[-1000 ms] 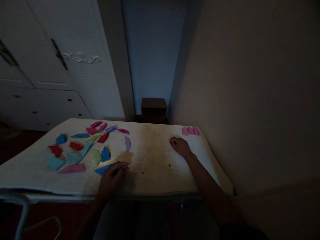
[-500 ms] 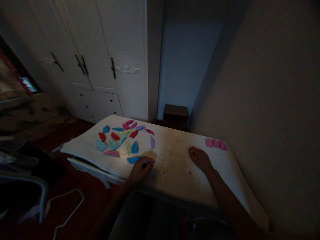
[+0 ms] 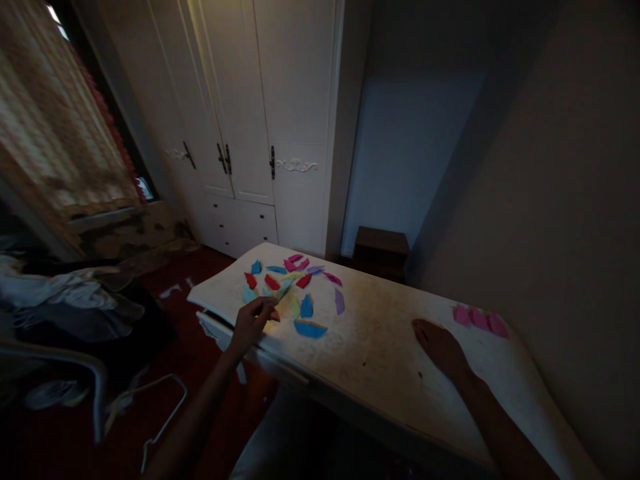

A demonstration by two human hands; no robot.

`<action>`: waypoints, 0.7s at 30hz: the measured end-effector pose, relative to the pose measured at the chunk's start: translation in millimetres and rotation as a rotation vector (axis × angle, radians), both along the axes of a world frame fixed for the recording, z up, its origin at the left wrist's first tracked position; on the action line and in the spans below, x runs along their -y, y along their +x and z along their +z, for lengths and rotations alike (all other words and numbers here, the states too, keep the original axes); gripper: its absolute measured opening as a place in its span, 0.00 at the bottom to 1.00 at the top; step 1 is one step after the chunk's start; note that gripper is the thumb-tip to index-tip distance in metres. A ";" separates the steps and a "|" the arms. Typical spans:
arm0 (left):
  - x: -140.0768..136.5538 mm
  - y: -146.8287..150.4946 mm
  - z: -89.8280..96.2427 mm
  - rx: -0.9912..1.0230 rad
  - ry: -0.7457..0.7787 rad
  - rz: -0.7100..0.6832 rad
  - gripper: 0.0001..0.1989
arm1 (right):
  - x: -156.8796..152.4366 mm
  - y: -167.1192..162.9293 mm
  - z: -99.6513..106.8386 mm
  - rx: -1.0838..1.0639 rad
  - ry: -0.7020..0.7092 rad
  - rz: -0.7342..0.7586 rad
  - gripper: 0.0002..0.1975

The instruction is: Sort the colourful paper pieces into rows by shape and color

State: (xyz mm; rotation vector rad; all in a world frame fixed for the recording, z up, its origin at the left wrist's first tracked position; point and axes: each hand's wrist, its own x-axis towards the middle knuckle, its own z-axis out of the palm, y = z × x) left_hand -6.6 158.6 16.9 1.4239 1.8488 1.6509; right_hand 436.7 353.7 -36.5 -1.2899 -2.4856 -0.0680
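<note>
Several small folded-paper boats in mixed colours lie on the left half of a white table [image 3: 373, 313]. My left hand [image 3: 254, 321] reaches in among them with thumb and fingers pinched together. Its fingertips meet the lower end of a light teal paper boat [image 3: 285, 288]; whether they grip it I cannot tell. A dark pink boat [image 3: 275, 315] is partly hidden behind this hand. To its right lie a blue boat [image 3: 310, 329] and an upright-pointed blue one [image 3: 307, 306]. My right hand [image 3: 440, 347] rests on the tabletop, fingers curled in, nothing visible in them.
Three pink folded papers [image 3: 480, 321] stand in a row at the table's right end, near the wall. A white wardrobe [image 3: 300, 207] and a brown box-like stand [image 3: 383, 240] are behind the table. On the left floor are a wire hanger [image 3: 170, 417] and piled cloth [image 3: 65, 293].
My left hand has moved left, from beside the long blue boat to the teal and pink ones. The view has swung left and up; my right hand still rests on the table.
</note>
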 end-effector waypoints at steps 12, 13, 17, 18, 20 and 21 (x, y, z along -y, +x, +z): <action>-71.4 -53.9 25.7 -0.491 -0.197 -0.018 0.13 | 27.3 -10.5 -1.5 0.237 0.122 -0.122 0.23; -84.0 -53.0 26.5 -0.518 -0.216 -0.040 0.13 | 32.5 -12.5 -0.9 0.229 0.119 -0.138 0.22; -132.1 -47.7 24.3 -0.574 -0.251 -0.172 0.10 | 51.4 -15.3 -3.2 0.145 0.110 -0.166 0.22; -141.1 -48.0 22.8 -0.585 -0.262 -0.200 0.10 | 55.2 -14.7 -4.1 0.115 0.103 -0.165 0.22; -152.9 -52.8 19.2 -0.597 -0.282 -0.208 0.09 | 61.6 -12.7 -5.4 0.067 0.085 -0.162 0.23; -155.7 -57.6 17.2 -0.599 -0.292 -0.189 0.09 | 63.9 -11.5 -5.7 0.047 0.080 -0.161 0.23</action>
